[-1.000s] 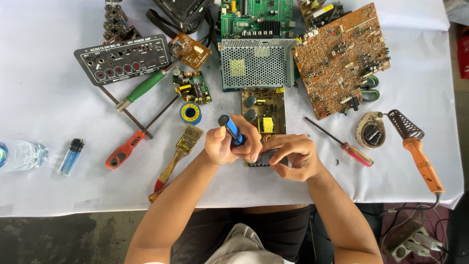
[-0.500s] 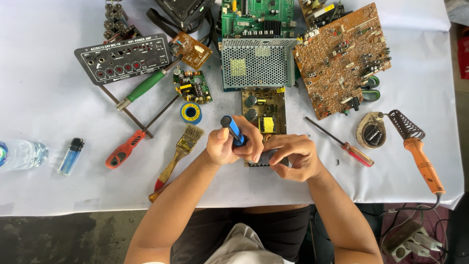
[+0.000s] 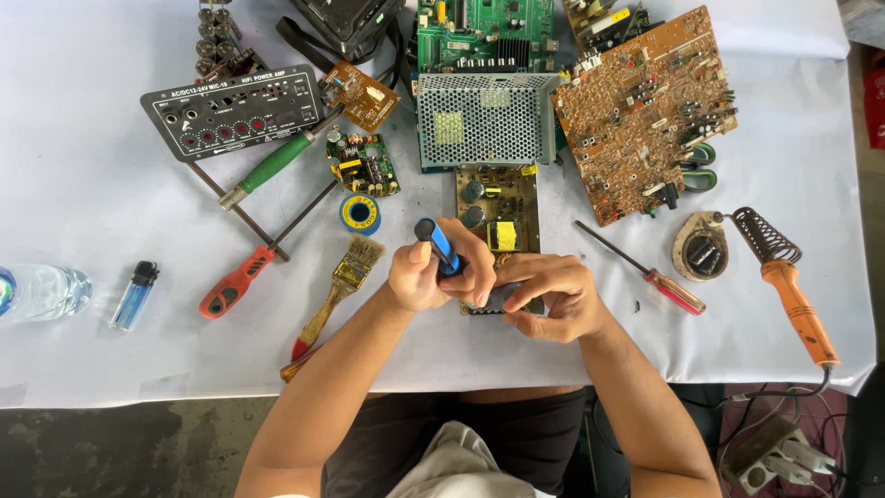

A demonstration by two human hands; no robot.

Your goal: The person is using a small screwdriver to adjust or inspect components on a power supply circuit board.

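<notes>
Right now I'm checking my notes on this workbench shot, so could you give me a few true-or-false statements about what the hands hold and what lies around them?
1. The left hand grips a blue-handled screwdriver. True.
2. The right hand holds the soldering iron. False: the orange-handled iron lies alone at the table's right edge; the right hand steadies a small dark part against the brown circuit board.
3. A paintbrush lies just left of the left hand. True.
4. The lighter is red. False: it is blue, beside the water bottle.
5. The green-handled screwdriver lies untouched. True.
</notes>
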